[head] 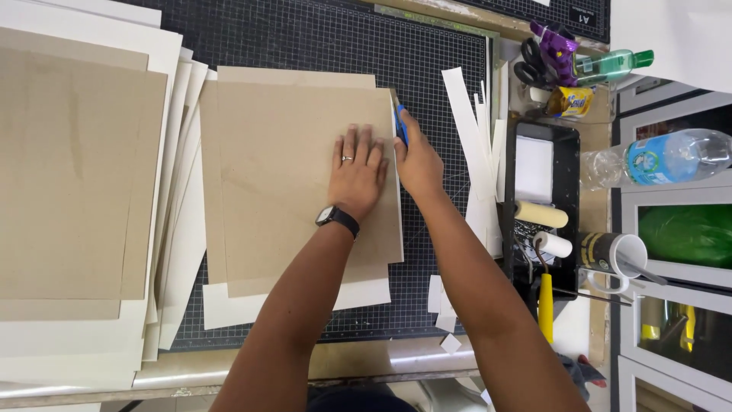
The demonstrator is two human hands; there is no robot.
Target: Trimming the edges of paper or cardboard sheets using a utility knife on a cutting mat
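My left hand [357, 174], with a ring and a black wristwatch, lies flat with fingers spread on a brown cardboard sheet [282, 183]. That sheet rests on a white paper sheet [229, 309] on a dark gridded cutting mat [343, 46]. My right hand [417, 160] grips a blue utility knife [400, 126] held against the cardboard's right edge, near its top corner.
A big stack of brown and white sheets [76, 191] fills the left. White paper strips [473, 130] lie right of the mat. A black paint tray [543, 198] with rollers, a mug [614, 255], scissors [541, 61] and plastic bottles [656, 160] stand at the right.
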